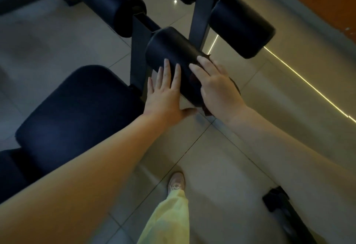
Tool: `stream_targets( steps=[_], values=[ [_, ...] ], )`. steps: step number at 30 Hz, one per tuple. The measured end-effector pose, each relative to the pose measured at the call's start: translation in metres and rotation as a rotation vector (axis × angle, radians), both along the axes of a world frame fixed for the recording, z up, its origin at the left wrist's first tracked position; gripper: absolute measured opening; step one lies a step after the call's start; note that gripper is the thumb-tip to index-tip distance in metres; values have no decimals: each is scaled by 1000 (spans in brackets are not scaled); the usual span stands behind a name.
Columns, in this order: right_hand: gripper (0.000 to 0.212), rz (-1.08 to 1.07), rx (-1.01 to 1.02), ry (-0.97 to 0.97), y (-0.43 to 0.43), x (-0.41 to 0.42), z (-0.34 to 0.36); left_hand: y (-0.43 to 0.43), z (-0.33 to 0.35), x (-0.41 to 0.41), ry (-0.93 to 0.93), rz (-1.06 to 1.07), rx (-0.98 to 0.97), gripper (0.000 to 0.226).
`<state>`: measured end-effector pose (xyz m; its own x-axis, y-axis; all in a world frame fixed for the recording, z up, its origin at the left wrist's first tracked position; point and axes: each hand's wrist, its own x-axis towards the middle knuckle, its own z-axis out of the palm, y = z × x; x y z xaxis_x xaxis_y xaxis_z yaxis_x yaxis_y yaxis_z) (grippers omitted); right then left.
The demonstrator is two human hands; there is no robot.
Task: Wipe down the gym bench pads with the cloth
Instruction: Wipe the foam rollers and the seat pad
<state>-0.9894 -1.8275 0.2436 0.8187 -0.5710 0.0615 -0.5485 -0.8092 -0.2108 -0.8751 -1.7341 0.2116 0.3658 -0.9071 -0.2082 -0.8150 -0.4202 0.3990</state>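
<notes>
While our left hand (pixel 163 93) lies flat on the black roller pad (pixel 171 49), fingers straight and gripping nothing, our right hand (pixel 215 87) presses a dark cloth (pixel 207 112) against that pad's near right end, fingers extended rather than clenched. Only slivers of cloth show around the palm. The bench's seat pad (pixel 77 112) sits just left, over the tiled floor (pixel 221 157).

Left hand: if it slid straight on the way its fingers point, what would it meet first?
The left hand lies flat on the near roller pad, so it meets only more of that pad up to its far end. Beyond that, the way looks free, though depth is unclear.
</notes>
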Motion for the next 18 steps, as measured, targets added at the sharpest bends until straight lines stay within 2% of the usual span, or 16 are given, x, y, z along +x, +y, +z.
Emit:
stream_targets(
  steps=[3,7,11,14,16,18],
  values=[
    [53,-113,104,-164,52,-20,-4,52,-1,-17,-91,-143,50,107],
    [49,-338,429,-470,143,-45,-15,116,4,-28,-73,-223,147,93],
    [45,-695,913,-683,215,-60,-31,163,-10,-9,-113,-252,276,77],
    [29,-1008,1381,-1062,248,-57,-53,193,-36,19,-121,-250,404,72],
    [23,-1158,1520,-1196,263,-51,-77,205,-61,35,-160,-276,464,70],
    [29,-1251,1609,-1301,276,-38,-101,208,-86,44,-198,-306,491,69]
  ],
)
